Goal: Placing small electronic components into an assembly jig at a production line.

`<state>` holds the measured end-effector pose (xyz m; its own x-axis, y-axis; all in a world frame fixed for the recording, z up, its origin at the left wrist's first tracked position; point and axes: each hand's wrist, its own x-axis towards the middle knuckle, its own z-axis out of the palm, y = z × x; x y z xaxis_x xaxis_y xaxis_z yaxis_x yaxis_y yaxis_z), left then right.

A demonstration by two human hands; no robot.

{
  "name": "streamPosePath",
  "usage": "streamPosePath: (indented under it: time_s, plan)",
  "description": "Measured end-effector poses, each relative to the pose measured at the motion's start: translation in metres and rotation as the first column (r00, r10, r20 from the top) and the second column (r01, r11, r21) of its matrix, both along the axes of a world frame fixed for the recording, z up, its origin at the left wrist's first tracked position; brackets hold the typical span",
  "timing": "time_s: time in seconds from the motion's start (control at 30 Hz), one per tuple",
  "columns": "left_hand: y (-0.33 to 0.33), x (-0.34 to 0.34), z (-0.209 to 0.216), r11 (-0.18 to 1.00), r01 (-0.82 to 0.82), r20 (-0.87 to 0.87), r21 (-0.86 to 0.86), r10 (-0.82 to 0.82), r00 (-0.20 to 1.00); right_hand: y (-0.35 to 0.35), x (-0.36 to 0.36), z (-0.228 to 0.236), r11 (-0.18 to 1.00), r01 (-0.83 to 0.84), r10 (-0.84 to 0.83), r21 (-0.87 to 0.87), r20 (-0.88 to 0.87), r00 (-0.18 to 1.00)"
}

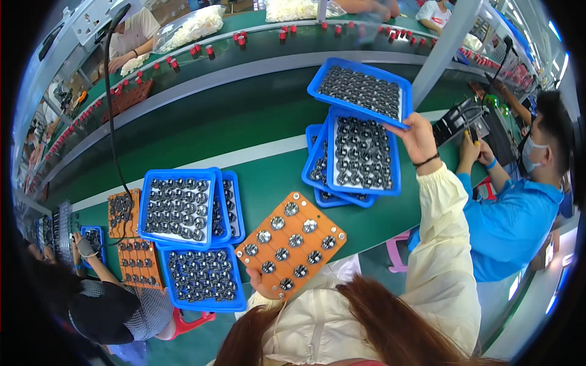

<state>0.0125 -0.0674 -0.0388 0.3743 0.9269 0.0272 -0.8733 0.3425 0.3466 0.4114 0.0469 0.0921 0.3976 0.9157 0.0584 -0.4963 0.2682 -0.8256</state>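
Note:
My left hand (259, 284) grips the lower left edge of an orange board (287, 241) that carries rows of round, shiny metal parts. The board is tilted in front of my body. With my right arm stretched forward, my right hand (417, 141) has its fingers closed on the near right corner of a blue tray (314, 85). Small dark metal parts lie in dense rows on that tray's white liner. Just below it is a stack of blue trays (330, 155) holding similar round parts; whether the held tray touches the stack I cannot tell.
More stacked blue trays (146, 210) and another blue tray (241, 287) stand left on the green table. Beside them lie two orange boards (139, 263). A black cable (110, 116) hangs there. Beyond runs a green belt with red parts (242, 41). Co-workers sit on both sides.

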Motion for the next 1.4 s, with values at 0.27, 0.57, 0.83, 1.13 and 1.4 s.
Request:
streamPosePath:
  time_s: [0.27,0.57,0.83,1.13,1.4]
  plan:
    - [0.013,0.003,0.001,0.994,0.057,-0.012,0.091,-0.056,0.998,-0.075,-0.086,-0.03,0.933,0.353,-0.348,0.065,-0.076,0.934]
    - [0.013,0.0,-0.005,0.982,0.098,-0.084,0.159,-0.086,0.993,-0.073,-0.135,-0.052,0.866,0.484,-0.449,0.123,-0.23,0.863]
    - [0.021,0.001,-0.01,0.985,0.09,-0.107,0.146,-0.075,0.991,-0.091,-0.146,-0.05,0.966,0.217,-0.215,-0.141,0.025,0.976]
    - [0.024,-0.002,0.003,0.983,0.113,-0.124,0.143,-0.096,0.988,-0.127,-0.181,-0.111,0.968,0.232,-0.189,-0.093,0.334,0.923]
    - [0.021,-0.007,0.003,0.986,0.147,-0.181,0.083,-0.13,0.975,-0.127,-0.166,-0.128,0.885,-0.465,0.465,0.013,-0.066,0.883]
